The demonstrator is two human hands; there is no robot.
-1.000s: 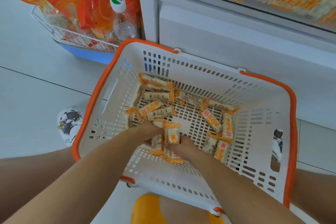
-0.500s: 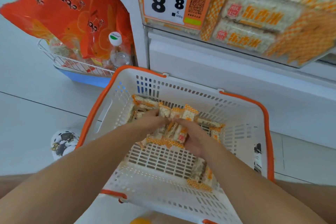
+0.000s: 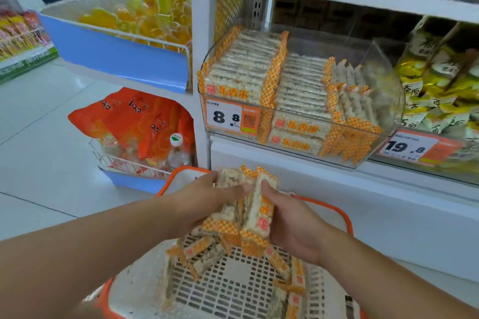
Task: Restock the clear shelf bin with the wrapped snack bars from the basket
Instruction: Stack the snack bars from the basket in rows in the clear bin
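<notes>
A bundle of wrapped snack bars [image 3: 248, 204], white with orange checked ends, is clasped between both hands above the basket. My left hand [image 3: 204, 202] grips its left side and my right hand [image 3: 290, 223] grips its right side. The white basket with an orange rim [image 3: 344, 217] stands below, with several loose snack bars [image 3: 202, 251] on its slotted floor. The clear shelf bin [image 3: 386, 85] sits on the shelf above and to the right, holding rows of the same bars [image 3: 248, 65], with a gap at its right end.
A price tag reading 8.8 [image 3: 228, 116] is stuck on the bin's front. A second clear bin of yellow-green packs [image 3: 440, 80] stands to the right. Left of the white shelf post [image 3: 203, 33] are a blue-fronted wire basket of yellow snacks [image 3: 121, 52] and orange bags [image 3: 134, 122] with a bottle [image 3: 177, 150].
Both hands gathered bars from the basket floor and lifted the bundle up above the basket. My view tilted upward, bringing the shelf bin into sight.
</notes>
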